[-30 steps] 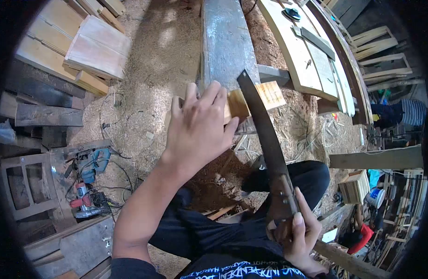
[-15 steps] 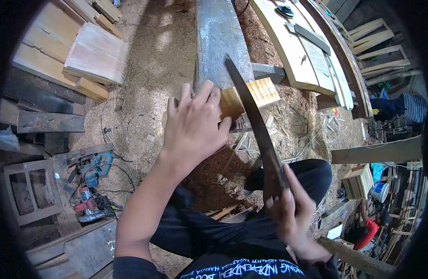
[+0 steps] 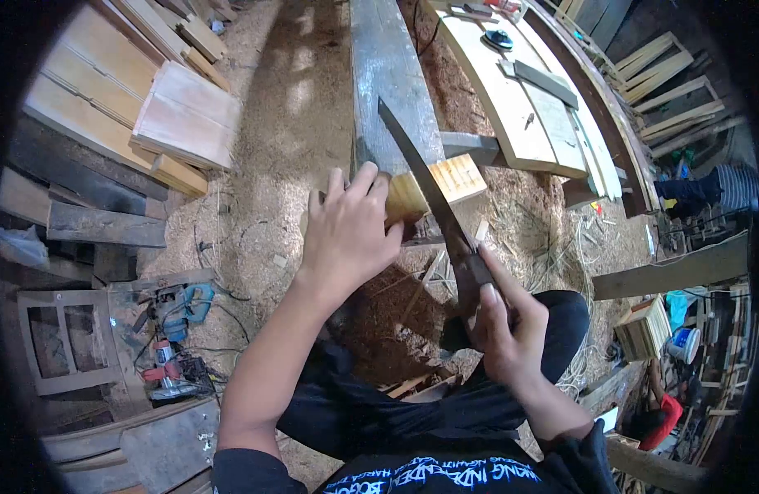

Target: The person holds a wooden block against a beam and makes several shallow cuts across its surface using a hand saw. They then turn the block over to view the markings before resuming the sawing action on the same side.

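A short block of light wood lies across the near end of a grey, worn bench plank. My left hand is wrapped over the block's left part and presses it on the plank. In my right hand is the handle of a hand saw, its index finger stretched along the side. The long dark blade crosses the block right beside my left fingers, and its tip points away over the plank. Marked lines run over the block's right part.
At the right, a second bench bears pale boards and a round black tool. Boards are stacked at the left, near power tools with cables. Sawdust covers the floor. A person in a striped top is at the far right.
My right hand has pushed the saw forward and slightly left, so more blade reaches past the block. My left hand keeps its grip on the block. The view has shifted slightly.
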Demonstrator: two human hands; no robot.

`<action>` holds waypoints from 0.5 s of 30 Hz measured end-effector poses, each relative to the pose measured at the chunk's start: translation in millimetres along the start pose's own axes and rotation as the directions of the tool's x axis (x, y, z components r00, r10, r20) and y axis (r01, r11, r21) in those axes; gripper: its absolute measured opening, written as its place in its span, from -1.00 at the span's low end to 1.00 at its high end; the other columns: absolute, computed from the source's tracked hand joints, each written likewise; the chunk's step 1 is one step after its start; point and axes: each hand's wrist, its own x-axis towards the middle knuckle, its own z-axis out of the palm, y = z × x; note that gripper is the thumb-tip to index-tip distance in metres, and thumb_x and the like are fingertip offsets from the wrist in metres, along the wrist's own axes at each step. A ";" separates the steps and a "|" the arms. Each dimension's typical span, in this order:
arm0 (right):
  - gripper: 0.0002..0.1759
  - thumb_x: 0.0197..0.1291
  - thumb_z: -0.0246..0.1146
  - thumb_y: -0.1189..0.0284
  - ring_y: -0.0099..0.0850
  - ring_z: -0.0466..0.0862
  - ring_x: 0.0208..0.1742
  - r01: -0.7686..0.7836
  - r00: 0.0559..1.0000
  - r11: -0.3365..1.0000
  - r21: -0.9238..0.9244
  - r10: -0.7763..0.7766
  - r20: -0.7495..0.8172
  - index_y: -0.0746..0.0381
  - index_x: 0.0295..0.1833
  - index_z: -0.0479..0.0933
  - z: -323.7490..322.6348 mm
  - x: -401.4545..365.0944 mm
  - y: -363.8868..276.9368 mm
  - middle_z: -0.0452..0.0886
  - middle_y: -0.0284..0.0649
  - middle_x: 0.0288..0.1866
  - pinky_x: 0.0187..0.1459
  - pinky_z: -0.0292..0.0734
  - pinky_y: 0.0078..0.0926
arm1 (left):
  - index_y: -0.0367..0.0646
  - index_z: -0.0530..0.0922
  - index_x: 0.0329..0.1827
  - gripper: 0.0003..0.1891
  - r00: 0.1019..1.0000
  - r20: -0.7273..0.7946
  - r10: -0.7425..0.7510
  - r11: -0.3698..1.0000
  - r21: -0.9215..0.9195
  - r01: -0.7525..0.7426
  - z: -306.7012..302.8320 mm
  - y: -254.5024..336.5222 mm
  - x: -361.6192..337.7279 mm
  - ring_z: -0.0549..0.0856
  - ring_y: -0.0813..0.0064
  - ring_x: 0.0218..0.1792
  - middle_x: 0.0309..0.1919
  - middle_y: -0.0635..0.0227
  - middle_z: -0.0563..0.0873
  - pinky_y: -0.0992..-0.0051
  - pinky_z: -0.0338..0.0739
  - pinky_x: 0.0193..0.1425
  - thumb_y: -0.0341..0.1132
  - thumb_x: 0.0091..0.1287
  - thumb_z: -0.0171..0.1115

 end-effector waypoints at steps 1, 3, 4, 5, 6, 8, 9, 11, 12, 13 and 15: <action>-0.42 0.58 0.17 0.53 -0.67 0.60 -0.24 0.016 1.000 1.000 0.002 -0.016 -0.003 0.36 0.64 0.37 -0.6 -0.9 -4.4 0.72 -0.17 -0.14 -0.22 0.50 -0.64 | -0.33 0.64 0.23 -0.51 1.000 -0.013 0.026 0.999 0.018 -0.026 -0.6 -1.3 -1.0 0.59 0.01 0.25 0.20 0.18 0.61 -0.03 0.53 0.33 -0.19 0.32 0.42; -0.29 0.49 0.25 0.60 -0.62 0.64 -0.19 0.000 0.999 0.969 0.246 0.013 -0.052 0.35 0.68 0.21 -1.9 -2.3 -16.9 0.70 -0.13 -0.08 -0.14 0.55 -0.59 | -0.33 0.64 0.23 -0.49 0.999 -0.034 0.041 0.999 0.036 -0.040 4.4 -5.0 -1.1 0.59 0.00 0.25 0.21 0.16 0.60 -0.06 0.54 0.32 -0.11 0.39 0.39; -0.29 0.49 0.25 0.60 -0.62 0.64 -0.19 0.012 0.999 0.970 0.244 -0.001 -0.044 0.35 0.68 0.21 -4.8 -5.0 -15.5 0.70 -0.13 -0.08 -0.14 0.55 -0.59 | -0.34 0.64 0.24 -0.46 0.998 -0.038 0.055 0.997 0.048 -0.053 6.6 -6.5 -2.0 0.59 -0.01 0.26 0.21 0.15 0.60 -0.08 0.54 0.31 -0.02 0.45 0.37; -0.25 0.47 0.27 0.61 -0.60 0.63 -0.19 0.078 0.997 0.937 0.339 -0.070 -0.033 0.33 0.68 0.15 -8.3 -9.0 -8.5 0.68 -0.15 -0.10 -0.11 0.56 -0.58 | -0.32 0.64 0.24 -0.38 0.998 -0.051 0.046 0.996 0.076 -0.042 8.9 -6.3 -2.4 0.58 -0.03 0.29 0.23 0.11 0.59 -0.10 0.55 0.31 0.16 0.54 0.26; -0.21 0.45 0.29 0.63 -0.58 0.62 -0.19 0.139 0.990 0.890 0.434 -0.139 -0.031 0.32 0.67 0.08 -9.5 -10.5 -4.3 0.66 -0.17 -0.12 -0.07 0.57 -0.56 | -0.32 0.64 0.24 -0.38 0.997 -0.061 0.040 0.996 0.084 -0.034 9.7 -5.8 -2.7 0.58 -0.03 0.29 0.23 0.11 0.59 -0.10 0.55 0.31 0.16 0.54 0.26; -0.27 0.47 0.26 0.64 -0.58 0.59 -0.24 0.228 0.973 0.908 0.352 -0.204 -0.104 0.32 0.62 0.08 -10.3 -11.3 0.8 0.61 -0.24 -0.18 -0.12 0.55 -0.59 | -0.29 0.64 0.31 -0.32 0.999 -0.041 0.030 0.993 0.113 -0.025 10.6 -4.4 -3.9 0.62 -0.04 0.27 0.23 0.10 0.60 -0.09 0.53 0.33 0.22 0.51 0.26; -0.29 0.47 0.25 0.64 -0.59 0.60 -0.23 0.216 0.975 0.928 0.302 -0.190 -0.115 0.33 0.61 0.09 -14.9 -14.6 3.0 0.62 -0.23 -0.17 -0.11 0.55 -0.61 | -0.29 0.64 0.31 -0.32 0.998 -0.048 0.030 0.992 0.124 -0.024 11.1 -4.6 -4.2 0.62 -0.04 0.27 0.23 0.10 0.60 -0.09 0.53 0.33 0.22 0.51 0.26; -0.39 0.47 0.25 0.64 -0.60 0.61 -0.26 0.376 0.911 0.921 0.097 -0.349 -0.222 0.34 0.53 0.20 -16.0 -15.3 12.2 0.65 -0.23 -0.19 -0.16 0.54 -0.62 | -0.20 0.63 0.40 -0.29 0.997 -0.068 0.030 0.996 0.085 -0.024 11.8 -6.1 -4.3 0.68 -0.03 0.23 0.21 0.13 0.61 -0.09 0.51 0.35 0.24 0.47 0.31; -0.39 0.47 0.25 0.64 -0.60 0.61 -0.26 0.386 0.908 0.917 0.101 -0.357 -0.221 0.34 0.53 0.20 -14.2 -17.6 17.4 0.65 -0.23 -0.19 -0.16 0.54 -0.62 | -0.20 0.63 0.40 -0.29 0.997 -0.076 0.028 0.996 0.092 -0.021 6.0 -6.0 -3.2 0.68 -0.03 0.23 0.21 0.13 0.61 -0.09 0.51 0.35 0.24 0.47 0.31; -0.43 0.47 0.28 0.62 -0.61 0.62 -0.28 0.372 0.897 0.923 0.101 -0.329 -0.294 0.34 0.49 0.24 -12.0 -21.3 21.0 0.66 -0.23 -0.21 -0.19 0.53 -0.62 | -0.15 0.62 0.43 -0.27 1.000 0.001 0.001 1.000 0.027 -0.001 -0.4 -6.6 -1.1 0.70 -0.03 0.23 0.20 0.13 0.62 -0.07 0.49 0.38 0.26 0.44 0.33; -0.56 0.44 0.34 0.59 -0.59 0.68 -0.33 0.362 0.869 0.926 0.110 -0.293 -0.398 0.33 0.33 0.38 -12.9 -26.5 21.7 0.71 -0.23 -0.25 -0.25 0.53 -0.62 | -0.10 0.61 0.47 -0.25 0.997 0.068 -0.028 0.999 -0.037 0.031 -7.0 -2.3 -4.6 0.72 -0.02 0.22 0.19 0.13 0.63 -0.06 0.46 0.42 0.27 0.41 0.35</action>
